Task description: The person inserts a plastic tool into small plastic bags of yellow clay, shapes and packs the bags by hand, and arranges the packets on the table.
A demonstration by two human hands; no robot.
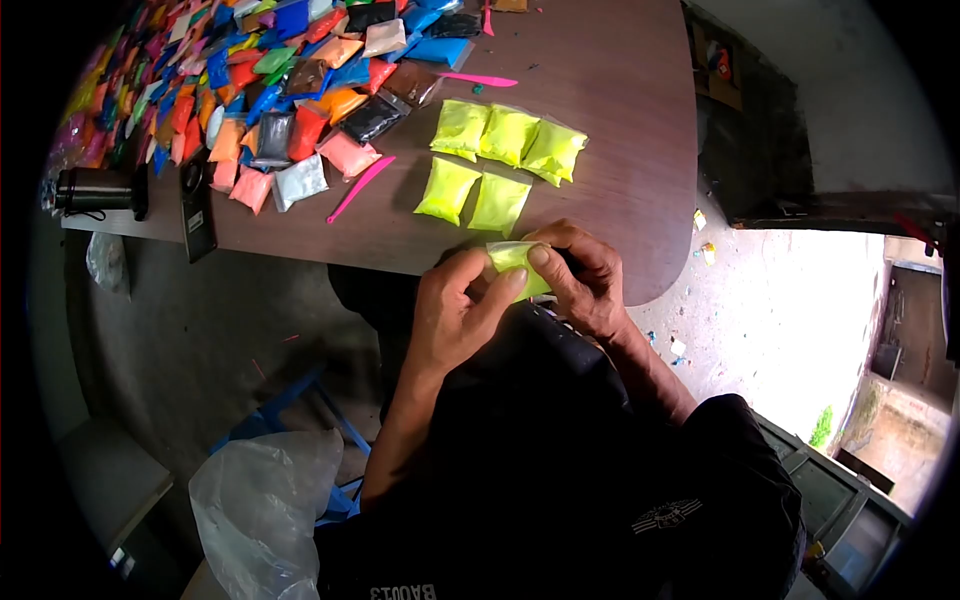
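Between my two hands, just off the table's near edge, is a small neon-yellow packet [512, 256] in clear plastic. My left hand [452, 310] pinches its left side with thumb and forefinger. On the other side, my right hand [582, 275] grips the upper right corner, its thumb pressed on the front. Beyond the hands, several matching yellow packets [508, 136] lie on the table in two rows. The nearest of them, a front-row packet [500, 202], lies just past my fingers.
A large heap of multicoloured packets [300, 95] covers the table's left part. Pink plastic tools [360, 188] lie by it. A black phone [197, 210] and a dark cylinder [98, 190] sit at the left edge. A clear plastic bag [262, 510] rests over a blue stool [285, 400].
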